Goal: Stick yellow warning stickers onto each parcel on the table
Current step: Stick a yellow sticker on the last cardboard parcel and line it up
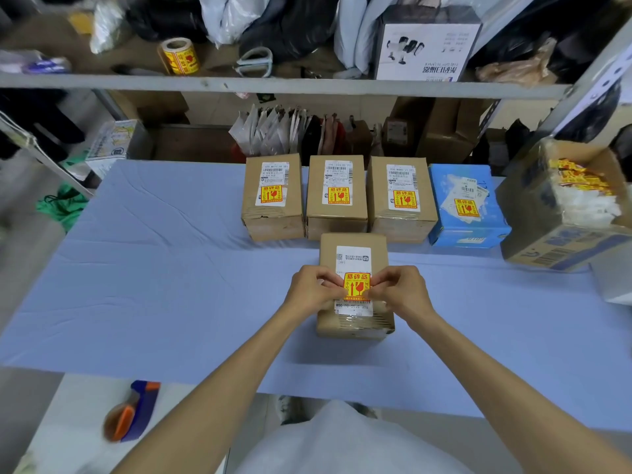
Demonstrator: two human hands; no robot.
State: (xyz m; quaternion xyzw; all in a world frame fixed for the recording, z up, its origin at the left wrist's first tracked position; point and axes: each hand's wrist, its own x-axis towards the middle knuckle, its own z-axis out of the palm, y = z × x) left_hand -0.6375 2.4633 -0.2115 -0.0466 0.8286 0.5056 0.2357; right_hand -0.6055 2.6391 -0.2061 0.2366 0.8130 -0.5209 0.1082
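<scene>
Mid-bench, my left hand and right hand pinch the yellow sticker over the nearest parcel; pressing flat comes next.

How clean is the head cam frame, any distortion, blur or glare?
Head view: strong wide-angle bend, the shelf edge bows and the arms stretch; the tape dispenser is smeared at the lower left; light is even and soft, no glare; the yellow sticker between the left hand and right hand reads sharp.
</scene>
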